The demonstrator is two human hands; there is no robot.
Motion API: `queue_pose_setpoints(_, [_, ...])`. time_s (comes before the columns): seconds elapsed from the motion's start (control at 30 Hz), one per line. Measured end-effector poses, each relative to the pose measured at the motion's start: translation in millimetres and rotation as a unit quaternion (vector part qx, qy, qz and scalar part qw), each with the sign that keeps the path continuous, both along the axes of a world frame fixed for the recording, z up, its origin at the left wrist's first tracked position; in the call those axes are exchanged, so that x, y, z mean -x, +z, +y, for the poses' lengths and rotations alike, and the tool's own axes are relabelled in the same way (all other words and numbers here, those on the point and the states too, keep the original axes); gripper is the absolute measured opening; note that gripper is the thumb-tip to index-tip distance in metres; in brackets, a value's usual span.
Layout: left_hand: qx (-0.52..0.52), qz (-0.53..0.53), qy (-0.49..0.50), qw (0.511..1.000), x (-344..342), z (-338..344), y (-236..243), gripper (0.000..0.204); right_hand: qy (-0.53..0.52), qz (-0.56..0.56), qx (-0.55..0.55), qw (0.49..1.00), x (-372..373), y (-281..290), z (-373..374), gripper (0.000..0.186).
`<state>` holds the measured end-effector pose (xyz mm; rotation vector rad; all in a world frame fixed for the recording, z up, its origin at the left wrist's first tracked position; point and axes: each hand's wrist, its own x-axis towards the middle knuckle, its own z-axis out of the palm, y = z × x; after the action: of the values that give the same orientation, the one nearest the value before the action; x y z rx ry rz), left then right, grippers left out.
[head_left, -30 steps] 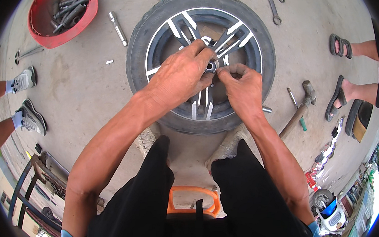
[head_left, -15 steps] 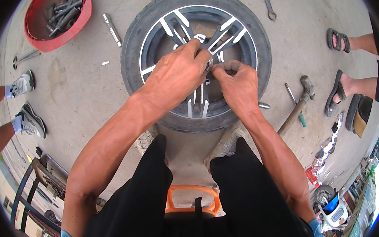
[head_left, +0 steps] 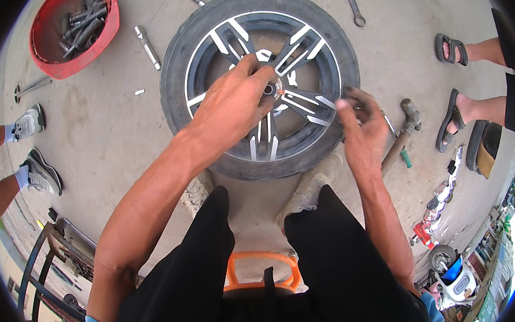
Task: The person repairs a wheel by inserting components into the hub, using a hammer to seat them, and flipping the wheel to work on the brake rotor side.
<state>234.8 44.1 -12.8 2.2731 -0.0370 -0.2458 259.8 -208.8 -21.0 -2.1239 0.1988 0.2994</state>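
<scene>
A tyre mounted on a black and silver alloy wheel (head_left: pixel 176 58) lies flat on the ground in front of my feet. My left hand (head_left: pixel 232 98) rests over the wheel's hub, its fingers bent down around the centre hole; what they grip is hidden. Beside the fingers show a round metal hub opening (head_left: pixel 269 90) and a tiny reddish bit. To the right, my right hand (head_left: pixel 365 133) is over the tyre's edge, thumb apart from its loosely curled fingers. The fingertips are dark and slightly blurred, and I see nothing held in them.
A red bowl-like container (head_left: pixel 99 58) of sockets stands far left, near a metal socket tool (head_left: pixel 147 47). A hammer (head_left: pixel 401 139) and green-handled tool (head_left: pixel 406 159) lie right. A spanner (head_left: pixel 354 7) lies beyond. Other people's feet flank the wheel; an orange stool frame (head_left: pixel 262 257) is below me.
My right hand has moved from the hub rightward to the tyre's edge, its fingers parting. My left hand has stayed at the hub. The view has shifted, and more of the hub shows.
</scene>
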Motion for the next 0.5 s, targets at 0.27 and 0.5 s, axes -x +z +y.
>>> queue_pose_setpoints(0.27, [0.082,-0.02,0.059,0.995,7,-9,-11,0.027,-0.035,0.008,0.418,0.908,58,-62,-204,0.074])
queue_pose_setpoints(0.5, [0.08,0.005,0.083,0.993,10,-5,-17,0.031,-0.269,0.265,-0.173,0.91,20,-35,-216,0.018])
